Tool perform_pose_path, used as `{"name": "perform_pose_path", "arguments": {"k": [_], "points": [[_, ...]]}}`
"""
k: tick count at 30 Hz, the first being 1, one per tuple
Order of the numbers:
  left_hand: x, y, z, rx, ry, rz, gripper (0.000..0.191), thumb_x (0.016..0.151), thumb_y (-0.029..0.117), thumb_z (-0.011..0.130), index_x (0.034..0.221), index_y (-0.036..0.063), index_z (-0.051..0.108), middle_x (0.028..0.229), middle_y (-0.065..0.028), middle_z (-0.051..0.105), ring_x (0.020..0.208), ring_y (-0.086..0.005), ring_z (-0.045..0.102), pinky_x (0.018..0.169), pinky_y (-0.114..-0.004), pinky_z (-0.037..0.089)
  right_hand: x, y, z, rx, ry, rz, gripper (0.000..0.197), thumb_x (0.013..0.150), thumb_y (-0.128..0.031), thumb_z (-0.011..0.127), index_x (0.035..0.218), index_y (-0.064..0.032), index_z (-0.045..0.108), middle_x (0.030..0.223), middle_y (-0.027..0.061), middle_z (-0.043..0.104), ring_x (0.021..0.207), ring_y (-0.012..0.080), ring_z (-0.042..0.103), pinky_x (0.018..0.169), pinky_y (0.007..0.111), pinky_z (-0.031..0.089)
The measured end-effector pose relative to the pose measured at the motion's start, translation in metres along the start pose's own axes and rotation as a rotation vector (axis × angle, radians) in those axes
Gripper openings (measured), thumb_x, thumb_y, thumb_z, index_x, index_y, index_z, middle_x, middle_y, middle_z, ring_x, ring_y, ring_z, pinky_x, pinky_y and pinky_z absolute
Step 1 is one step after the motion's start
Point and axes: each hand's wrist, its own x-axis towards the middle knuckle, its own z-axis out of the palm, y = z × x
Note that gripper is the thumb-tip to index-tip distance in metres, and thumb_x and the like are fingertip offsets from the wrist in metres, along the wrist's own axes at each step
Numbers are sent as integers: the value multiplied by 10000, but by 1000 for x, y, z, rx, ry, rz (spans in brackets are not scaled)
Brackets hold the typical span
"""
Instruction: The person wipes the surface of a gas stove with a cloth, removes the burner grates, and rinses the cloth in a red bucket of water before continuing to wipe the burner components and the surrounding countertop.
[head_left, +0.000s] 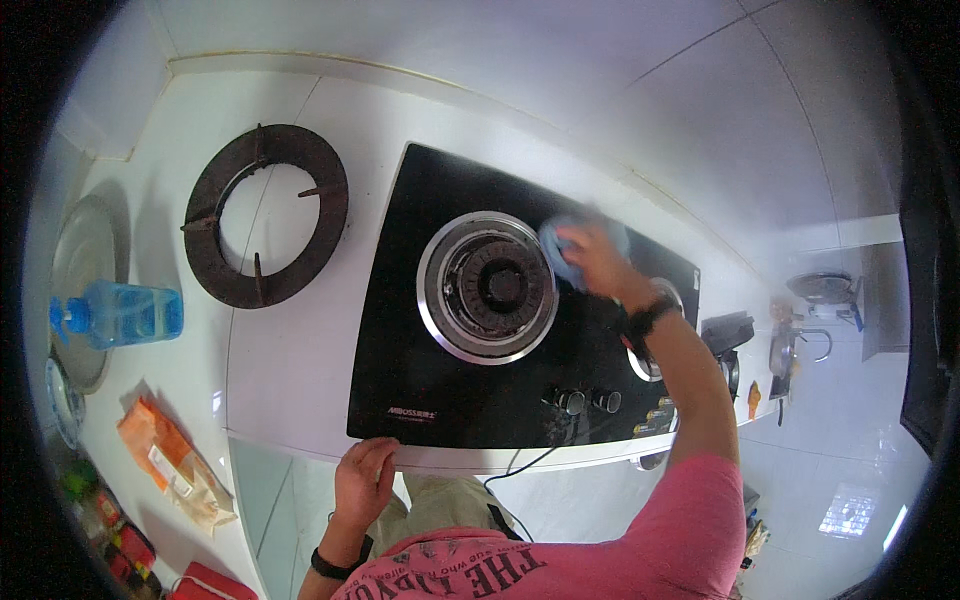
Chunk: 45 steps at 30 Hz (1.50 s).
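Note:
My right hand (598, 264) is blurred and grips a blue cloth (559, 244), pressed on the black glass gas hob (450, 401) just right of its left burner (502, 291). The burner sits inside a shiny metal ring, with no pan support over it. My right wrist and forearm partly cover the second burner (646, 369). My left hand (367, 476) rests at the counter's front edge by the hob's near left corner, fingers bent together, and nothing shows in it. A dark round pan support (330, 217) with several prongs lies on the white counter left of the hob.
On the left are a blue pump bottle (142, 313), a large round lid or plate (79, 255) and an orange-and-clear food packet (169, 457). Two control knobs (589, 401) stand at the hob's front. A black cable (517, 472) hangs near the counter edge. A sink tap (817, 334) is far right.

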Motion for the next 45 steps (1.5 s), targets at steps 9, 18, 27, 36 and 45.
{"name": "perform_pose_path", "arguments": {"k": [9,18,27,36,45], "points": [[1,-9,-6,33,36,5,206,748,-4,598,949,40,617,946,-123,631,826,-322,602,702,-384,503,5,3,-16,305,121,-22,426,651,125,513,1009,-94,580,1313,122,444,1144,354,420,941,436,357],[23,4,12,-21,127,15,223,738,-23,613,955,32,613,925,-128,633,804,-315,608,671,-376,509,122,-28,-28,90,-22,-229,595,670,84,564,1201,-185,556,1359,49,401,1182,365,385,990,398,376],[22,-8,12,-34,248,-47,240,732,-47,606,961,24,610,940,-135,629,790,-314,609,667,-366,507,147,-35,-44,130,-260,-188,560,661,91,569,1153,-176,600,1389,51,362,1192,358,373,984,393,385],[41,-8,22,-6,295,45,266,710,-54,620,965,23,603,980,-126,623,796,-307,606,660,-362,501,142,-43,-40,-33,-107,-381,529,643,-7,652,1150,-144,583,1384,57,368,1229,316,376,1028,438,326],[39,-17,22,-8,218,91,273,706,-49,623,968,26,603,993,-133,616,799,-305,607,661,-367,503,151,-57,-51,-152,-196,-387,503,640,-25,652,1096,-237,625,1389,25,369,1260,298,339,1018,439,344]]}}
